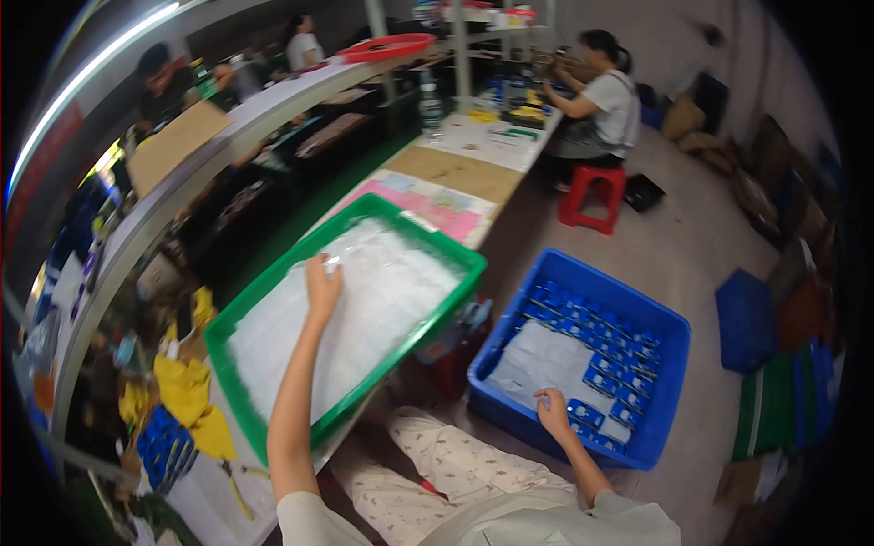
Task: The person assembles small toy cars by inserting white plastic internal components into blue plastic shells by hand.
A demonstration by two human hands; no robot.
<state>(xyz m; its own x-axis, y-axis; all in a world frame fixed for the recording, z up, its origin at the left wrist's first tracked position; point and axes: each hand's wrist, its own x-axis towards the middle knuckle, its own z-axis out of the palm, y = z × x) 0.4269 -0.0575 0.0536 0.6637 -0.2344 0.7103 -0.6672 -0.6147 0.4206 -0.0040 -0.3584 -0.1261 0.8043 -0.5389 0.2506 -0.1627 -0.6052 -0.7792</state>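
My left hand reaches over a green tray lined with a white sheet. Its fingers are pinched together beside a small, shiny, clear bit, too blurred to name. Over on the right, my right hand is lowered into a blue bin, its fingers curled in by the edge of a white sheet of paper. What those fingers hold, if anything, is hidden. Rows of small blue pieces with metallic parts lie in the bin, partly under the paper.
The green tray rests on a long table, a clear bottle farther along it. Yellow cloths and yellow-handled pliers lie at left. A person sits on a red stool. A shelf runs along the left.
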